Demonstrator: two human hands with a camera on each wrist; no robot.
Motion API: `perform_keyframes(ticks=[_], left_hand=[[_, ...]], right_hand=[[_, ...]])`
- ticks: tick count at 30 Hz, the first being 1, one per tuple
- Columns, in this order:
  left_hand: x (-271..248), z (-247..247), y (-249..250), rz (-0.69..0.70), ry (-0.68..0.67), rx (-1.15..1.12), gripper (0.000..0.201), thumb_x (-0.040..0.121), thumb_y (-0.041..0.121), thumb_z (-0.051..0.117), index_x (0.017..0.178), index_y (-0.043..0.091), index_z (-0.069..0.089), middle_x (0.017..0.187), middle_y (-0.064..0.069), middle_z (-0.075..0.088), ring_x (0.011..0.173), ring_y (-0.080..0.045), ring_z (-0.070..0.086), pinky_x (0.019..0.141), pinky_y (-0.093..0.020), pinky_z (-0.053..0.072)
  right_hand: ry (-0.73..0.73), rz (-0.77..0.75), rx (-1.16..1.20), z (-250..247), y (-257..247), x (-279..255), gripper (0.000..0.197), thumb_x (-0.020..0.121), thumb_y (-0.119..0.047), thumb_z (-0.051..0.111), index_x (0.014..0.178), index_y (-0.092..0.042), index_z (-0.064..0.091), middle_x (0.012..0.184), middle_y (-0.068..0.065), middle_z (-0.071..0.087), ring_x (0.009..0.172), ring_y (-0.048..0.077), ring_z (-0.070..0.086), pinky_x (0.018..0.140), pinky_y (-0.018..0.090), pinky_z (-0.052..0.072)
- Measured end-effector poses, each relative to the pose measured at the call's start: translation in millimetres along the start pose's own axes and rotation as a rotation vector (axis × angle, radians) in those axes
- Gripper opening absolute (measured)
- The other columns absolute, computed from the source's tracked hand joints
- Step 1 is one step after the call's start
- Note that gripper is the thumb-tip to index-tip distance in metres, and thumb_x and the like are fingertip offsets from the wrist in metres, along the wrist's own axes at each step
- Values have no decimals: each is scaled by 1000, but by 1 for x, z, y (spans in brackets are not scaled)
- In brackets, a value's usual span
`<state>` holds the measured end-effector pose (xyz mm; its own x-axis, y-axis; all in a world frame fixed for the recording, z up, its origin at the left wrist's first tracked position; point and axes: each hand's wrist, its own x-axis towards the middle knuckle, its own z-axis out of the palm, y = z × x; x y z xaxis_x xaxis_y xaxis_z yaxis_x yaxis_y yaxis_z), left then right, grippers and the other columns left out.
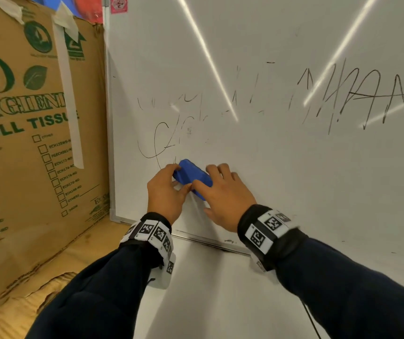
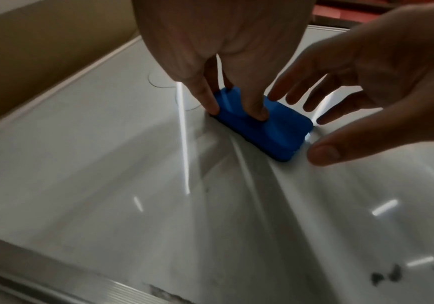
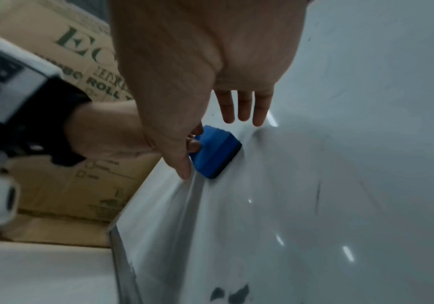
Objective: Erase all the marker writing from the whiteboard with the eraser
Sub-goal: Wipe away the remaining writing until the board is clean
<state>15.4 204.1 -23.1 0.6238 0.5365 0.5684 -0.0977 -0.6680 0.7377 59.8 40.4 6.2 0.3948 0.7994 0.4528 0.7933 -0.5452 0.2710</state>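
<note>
The whiteboard (image 1: 281, 172) stands upright with black marker writing (image 1: 372, 101) at the right. Fainter scribbles (image 1: 158, 140) sit at the left. The blue eraser (image 1: 191, 173) lies flat against the board just below those scribbles. My left hand (image 1: 177, 178) grips its left end, thumb at the edge and a finger on its back (image 2: 258, 115). My right hand (image 1: 207, 178) spreads its straight fingers (image 2: 298, 98) over the eraser's right end, and its thumb (image 3: 184, 172) lies beside the eraser (image 3: 218, 154). I cannot tell whether the right hand touches it.
A large cardboard box (image 1: 25, 118) printed "ROLL TISSUE" stands against the board's left edge. The board's metal bottom frame (image 1: 208, 241) rests on a white surface (image 1: 220, 289). Dark ink smudges (image 2: 387, 275) mark the board low down near the frame.
</note>
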Motion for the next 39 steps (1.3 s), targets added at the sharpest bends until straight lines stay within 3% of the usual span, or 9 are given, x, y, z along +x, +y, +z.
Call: perform_keyframes(ticks=[4, 8, 11, 14, 18, 24, 30, 35, 39], left_hand=[[8, -16, -9, 69, -62, 9, 36, 81, 7, 79, 113, 15, 67, 109, -1, 69, 92, -9, 66, 88, -22, 57], [3, -27, -25, 103, -91, 120, 45, 84, 22, 76, 127, 25, 63, 122, 4, 66, 107, -13, 61, 99, -33, 51], [-11, -28, -52, -154, -99, 265, 86, 75, 38, 82, 146, 31, 35, 133, -2, 54, 120, -23, 52, 103, -41, 46], [-23, -24, -69, -501, -253, 328, 125, 66, 46, 87, 154, 29, 0, 151, -19, 24, 133, -40, 38, 107, -48, 41], [-23, -17, -76, -637, -393, 347, 145, 65, 52, 86, 152, 16, -25, 157, -28, 13, 138, -40, 37, 110, -46, 37], [-21, -6, -87, -701, -413, 475, 150, 65, 52, 86, 148, 2, -29, 157, -31, 11, 141, -37, 35, 114, -42, 36], [-25, -7, -93, -710, -423, 545, 150, 62, 53, 87, 148, -6, -21, 160, -26, 9, 148, -35, 21, 118, -38, 29], [-20, -8, -99, -719, -422, 563, 156, 55, 62, 87, 149, -7, -17, 158, -25, 20, 143, -35, 33, 112, -43, 39], [-21, -8, -99, -679, -438, 592, 152, 59, 63, 84, 148, -9, -16, 159, -26, 17, 144, -35, 31, 112, -42, 39]], right_hand=[[49, -64, -53, 15, -3, 24, 51, 76, -28, 74, 120, -21, 49, 117, 17, 51, 102, 35, 47, 79, 45, 44], [184, -89, -56, 30, -1, 35, 51, 75, -18, 72, 119, -19, 47, 109, 18, 51, 93, 34, 46, 72, 44, 42], [244, -113, -70, 36, 6, 36, 45, 72, -12, 69, 114, -17, 53, 109, 19, 52, 89, 34, 45, 70, 43, 40], [283, -81, -56, 26, 18, 42, 47, 74, -11, 67, 119, -16, 58, 114, 21, 53, 92, 36, 47, 71, 44, 42], [386, 64, -31, 5, 34, 60, 49, 79, -14, 67, 127, -16, 59, 120, 23, 53, 99, 39, 48, 76, 46, 44], [223, -347, -163, 22, 30, 58, 49, 77, -13, 74, 125, -17, 63, 118, 22, 56, 96, 36, 50, 74, 43, 46], [380, -73, -67, -17, 42, 103, 48, 82, -19, 71, 129, -15, 59, 122, 23, 53, 102, 41, 49, 79, 48, 47], [236, -374, -136, 20, 22, 92, 48, 78, -14, 74, 124, -15, 64, 113, 22, 57, 93, 39, 52, 72, 46, 48], [317, -260, -87, -11, 34, 123, 44, 80, -17, 71, 124, -14, 63, 115, 24, 56, 96, 42, 52, 75, 49, 48]])
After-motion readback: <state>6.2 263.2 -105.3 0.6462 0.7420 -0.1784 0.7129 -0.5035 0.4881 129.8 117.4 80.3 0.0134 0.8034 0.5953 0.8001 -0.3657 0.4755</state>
